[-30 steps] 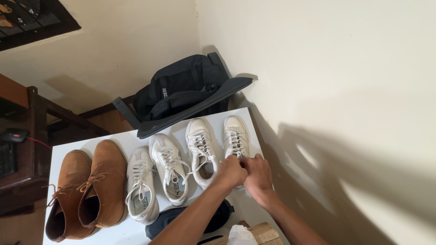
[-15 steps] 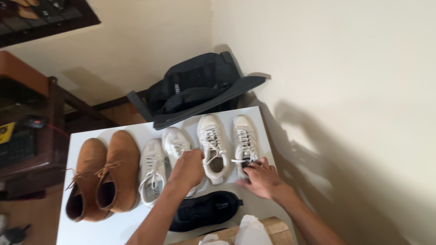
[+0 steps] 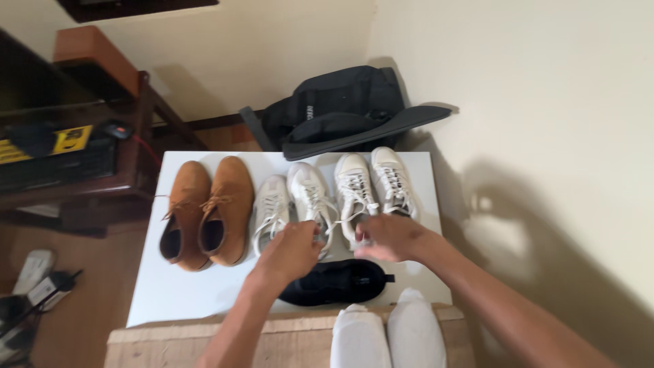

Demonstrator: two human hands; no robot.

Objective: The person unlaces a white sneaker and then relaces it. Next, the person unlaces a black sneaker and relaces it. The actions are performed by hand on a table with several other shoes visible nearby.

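Note:
Four white lace-up sneakers stand in a row on a white table top (image 3: 170, 293). My left hand (image 3: 289, 249) is curled over the heel of the second white sneaker (image 3: 308, 194). My right hand (image 3: 390, 237) reaches left, fingertips at the heel of the third white sneaker (image 3: 353, 182); it is blurred, so its grip is unclear. The first white sneaker (image 3: 271, 204) and the fourth white sneaker (image 3: 392, 177) are untouched. A black shoe (image 3: 340, 283) lies on its side just below both hands.
A pair of brown suede boots (image 3: 204, 211) stands at the table's left. A black backpack (image 3: 334, 109) leans in the wall corner behind. Two white shoes (image 3: 385, 337) rest on a wooden board (image 3: 170, 344) in front. A dark wooden shelf (image 3: 82, 157) is at left.
The camera has swung left and down. My right hand moved left from the fourth sneaker to the third one's heel. My left hand stays at the second sneaker's heel.

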